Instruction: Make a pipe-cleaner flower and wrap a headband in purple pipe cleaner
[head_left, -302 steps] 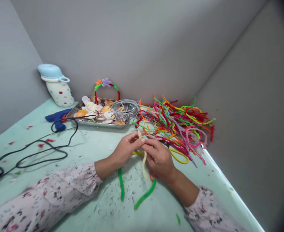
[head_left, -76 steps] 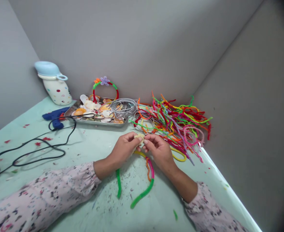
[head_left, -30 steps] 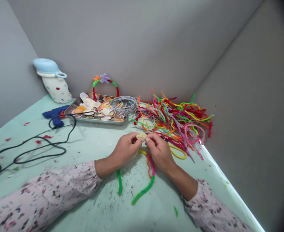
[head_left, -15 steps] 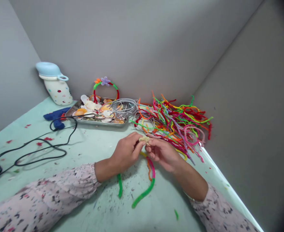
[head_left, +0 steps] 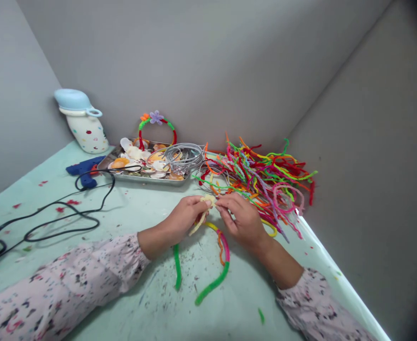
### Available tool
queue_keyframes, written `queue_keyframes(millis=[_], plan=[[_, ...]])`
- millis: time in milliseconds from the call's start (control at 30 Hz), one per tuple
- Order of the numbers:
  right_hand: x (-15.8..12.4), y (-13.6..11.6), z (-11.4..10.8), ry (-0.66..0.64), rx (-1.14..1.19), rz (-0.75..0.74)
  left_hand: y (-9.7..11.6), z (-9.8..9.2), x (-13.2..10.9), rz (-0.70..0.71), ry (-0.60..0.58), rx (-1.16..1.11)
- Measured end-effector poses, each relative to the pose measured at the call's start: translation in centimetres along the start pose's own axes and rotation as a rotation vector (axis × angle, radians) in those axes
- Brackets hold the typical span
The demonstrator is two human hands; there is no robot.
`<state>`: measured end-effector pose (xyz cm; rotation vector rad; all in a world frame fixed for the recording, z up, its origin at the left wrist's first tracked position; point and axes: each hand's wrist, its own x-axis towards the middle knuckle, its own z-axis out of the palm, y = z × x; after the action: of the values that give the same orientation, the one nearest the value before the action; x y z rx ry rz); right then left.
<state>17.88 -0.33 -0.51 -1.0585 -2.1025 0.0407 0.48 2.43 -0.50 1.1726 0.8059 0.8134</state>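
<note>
Both of my hands meet at the middle of the pale green table [head_left: 130,213]. My left hand [head_left: 184,219] and my right hand [head_left: 242,220] are closed in a pinch on a cream pipe cleaner [head_left: 205,204], coiled small between the fingertips with a short tail hanging down. Under my hands lies a headband wrapped in green, pink and yellow pipe cleaners [head_left: 215,279]. A big loose pile of coloured pipe cleaners [head_left: 265,177] lies just beyond my right hand.
A metal tray of shells [head_left: 140,166] with grey wire hoops [head_left: 183,156] stands at the back. Behind it leans a decorated headband [head_left: 157,124]. A blue glue gun [head_left: 84,168], its black cord [head_left: 52,222], and a white spotted jug [head_left: 84,125] are at the left. Grey walls close in.
The long cream pipe cleaner that hung from my fingers ten seconds ago is now wound into a small coil. In the last second a short tail has dropped below my left fingers.
</note>
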Motion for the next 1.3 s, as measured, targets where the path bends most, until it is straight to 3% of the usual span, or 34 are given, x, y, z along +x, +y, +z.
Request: queue_keyframes(millis=[133, 233, 433, 533, 633, 800, 900, 967, 1133, 1233, 1300], plan=[[0.2, -0.5, -0.2, -0.017, 0.052, 0.078, -0.1, 0.1, 0.0, 0.044, 0.019, 0.119], [0.4, -1.0, -0.2, -0.037, 0.175, 0.276, 0.0, 0.1, -0.2, 0.162, 0.029, 0.279], [1.1, -1.8, -0.3, -0.150, 0.912, 0.879, 0.5, 0.3, -1.4, 0.471, 0.109, 0.760], [1.4, -1.9, -0.5, -0.188, 1.192, 1.074, 0.7, 0.4, -1.7, 0.579, 0.094, 0.848], [1.4, -1.7, -0.8, -0.207, 1.129, 0.984, 0.7, 0.4, -1.4, 0.461, 0.100, 0.660], [1.1, -1.3, -1.0, -0.029, 0.375, 0.445, 1.0, 0.3, -0.4, 0.098, 0.061, 0.151], [0.7, -1.1, -0.8, -0.001, 0.091, 0.138, 1.0, 0.2, -0.2, 0.016, 0.012, 0.013], [0.5, -0.9, -0.7, -0.008, 0.017, 0.032, 0.9, 0.1, -0.2, 0.009, -0.022, -0.008], [0.4, -0.8, -0.8, -0.052, -0.064, 0.034, 0.2, 0.0, -0.1, 0.061, -0.063, 0.096], [0.7, -1.3, -1.0, -0.091, -0.027, 0.183, 0.1, 0.0, -0.2, 0.209, -0.005, 0.326], [1.0, -1.6, -1.1, -0.146, 0.146, 0.366, 0.2, 0.0, -0.6, 0.345, 0.066, 0.563]])
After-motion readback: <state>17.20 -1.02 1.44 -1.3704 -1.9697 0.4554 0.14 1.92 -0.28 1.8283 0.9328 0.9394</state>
